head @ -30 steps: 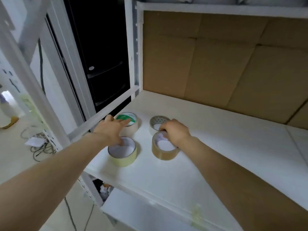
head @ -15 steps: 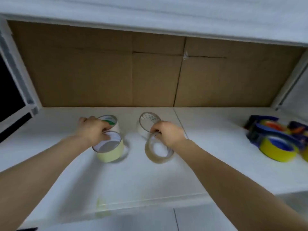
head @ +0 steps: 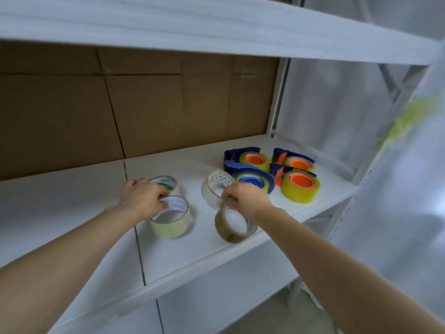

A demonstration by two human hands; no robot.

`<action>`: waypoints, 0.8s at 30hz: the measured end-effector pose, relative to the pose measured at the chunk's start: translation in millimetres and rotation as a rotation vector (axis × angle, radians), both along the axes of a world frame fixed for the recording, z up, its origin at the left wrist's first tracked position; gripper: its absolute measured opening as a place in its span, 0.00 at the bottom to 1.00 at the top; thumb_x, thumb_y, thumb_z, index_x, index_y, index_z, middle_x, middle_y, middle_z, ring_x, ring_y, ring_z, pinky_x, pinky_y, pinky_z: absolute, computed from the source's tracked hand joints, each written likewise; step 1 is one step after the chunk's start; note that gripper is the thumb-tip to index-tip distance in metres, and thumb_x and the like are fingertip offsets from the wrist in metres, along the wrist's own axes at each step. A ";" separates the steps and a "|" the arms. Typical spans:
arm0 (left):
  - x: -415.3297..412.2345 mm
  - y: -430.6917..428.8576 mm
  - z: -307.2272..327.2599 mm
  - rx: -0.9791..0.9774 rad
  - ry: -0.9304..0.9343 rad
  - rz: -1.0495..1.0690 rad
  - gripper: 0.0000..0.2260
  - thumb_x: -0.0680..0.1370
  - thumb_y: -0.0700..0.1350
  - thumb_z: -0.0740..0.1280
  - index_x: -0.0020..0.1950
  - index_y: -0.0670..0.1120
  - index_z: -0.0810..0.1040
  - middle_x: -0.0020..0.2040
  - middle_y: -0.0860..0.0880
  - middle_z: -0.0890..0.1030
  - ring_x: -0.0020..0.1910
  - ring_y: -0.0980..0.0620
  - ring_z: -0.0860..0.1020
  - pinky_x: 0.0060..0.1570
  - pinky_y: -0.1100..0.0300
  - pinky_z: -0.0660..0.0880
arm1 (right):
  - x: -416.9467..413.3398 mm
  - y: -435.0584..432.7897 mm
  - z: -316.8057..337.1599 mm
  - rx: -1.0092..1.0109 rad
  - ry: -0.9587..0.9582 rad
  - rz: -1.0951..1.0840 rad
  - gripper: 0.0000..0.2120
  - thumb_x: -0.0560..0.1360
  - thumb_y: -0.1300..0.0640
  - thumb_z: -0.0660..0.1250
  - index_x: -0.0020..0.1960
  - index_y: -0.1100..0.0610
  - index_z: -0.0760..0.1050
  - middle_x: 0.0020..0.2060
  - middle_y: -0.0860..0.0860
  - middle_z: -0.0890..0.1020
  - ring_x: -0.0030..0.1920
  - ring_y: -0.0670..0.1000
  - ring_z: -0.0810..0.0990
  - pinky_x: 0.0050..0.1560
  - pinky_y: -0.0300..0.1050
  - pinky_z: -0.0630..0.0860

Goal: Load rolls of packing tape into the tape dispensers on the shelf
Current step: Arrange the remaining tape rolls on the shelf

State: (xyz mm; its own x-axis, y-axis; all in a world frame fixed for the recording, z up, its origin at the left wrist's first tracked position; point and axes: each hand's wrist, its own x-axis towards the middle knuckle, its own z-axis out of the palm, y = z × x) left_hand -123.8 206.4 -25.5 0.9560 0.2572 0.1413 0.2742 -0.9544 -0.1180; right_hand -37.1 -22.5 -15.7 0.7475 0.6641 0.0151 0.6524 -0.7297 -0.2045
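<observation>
Reaching onto the white shelf (head: pixel 72 201), the left hand (head: pixel 144 198) is gripping a pale yellow tape roll (head: pixel 172 224) while the right hand (head: pixel 245 198) is pinching a tilted brown tape roll (head: pixel 231 233) near blue tape dispensers (head: pixel 256 173).

Head view, close above shelf (head: pixel 209 251), facing forward and down

On the shelf (head: pixel 72 201), 4 tape rolls (head: pixel 172 224) left of 4 dispensers (head: pixel 255 169), cardboard (head: pixel 60 112) behind.

Green-labelled roll (head: pixel 166 182) half behind left hand (head: pixel 144 198)
</observation>
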 end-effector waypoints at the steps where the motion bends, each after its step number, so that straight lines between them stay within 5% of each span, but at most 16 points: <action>1: 11.1 -6.4 -1.4 0.005 0.017 -0.007 0.12 0.76 0.55 0.61 0.55 0.54 0.78 0.53 0.52 0.80 0.59 0.49 0.71 0.56 0.56 0.62 | 8.1 -2.8 -5.4 -0.025 -0.002 -0.001 0.14 0.75 0.59 0.63 0.60 0.51 0.74 0.58 0.53 0.77 0.59 0.58 0.75 0.51 0.48 0.74; 7: 72.7 -27.3 -15.1 0.059 0.062 -0.046 0.12 0.76 0.55 0.61 0.53 0.53 0.79 0.52 0.51 0.80 0.59 0.49 0.72 0.55 0.56 0.62 | 54.1 -3.8 -19.7 -0.228 -0.040 0.092 0.15 0.75 0.61 0.59 0.61 0.52 0.72 0.60 0.55 0.74 0.59 0.59 0.73 0.41 0.46 0.65; 17: 170.8 -66.5 -27.5 0.086 0.083 -0.179 0.13 0.77 0.54 0.60 0.59 0.55 0.77 0.58 0.49 0.79 0.62 0.48 0.71 0.57 0.56 0.63 | 126.8 -30.7 -10.2 -0.387 0.005 0.076 0.16 0.76 0.56 0.60 0.64 0.51 0.70 0.62 0.55 0.73 0.61 0.59 0.72 0.59 0.51 0.73; 24: 227.0 -91.2 -28.2 0.069 0.103 -0.111 0.14 0.77 0.53 0.60 0.61 0.56 0.76 0.59 0.48 0.78 0.62 0.48 0.71 0.56 0.57 0.63 | 184.2 -50.2 -13.8 -0.390 0.005 0.087 0.17 0.77 0.56 0.59 0.65 0.50 0.69 0.63 0.55 0.72 0.62 0.59 0.71 0.59 0.53 0.72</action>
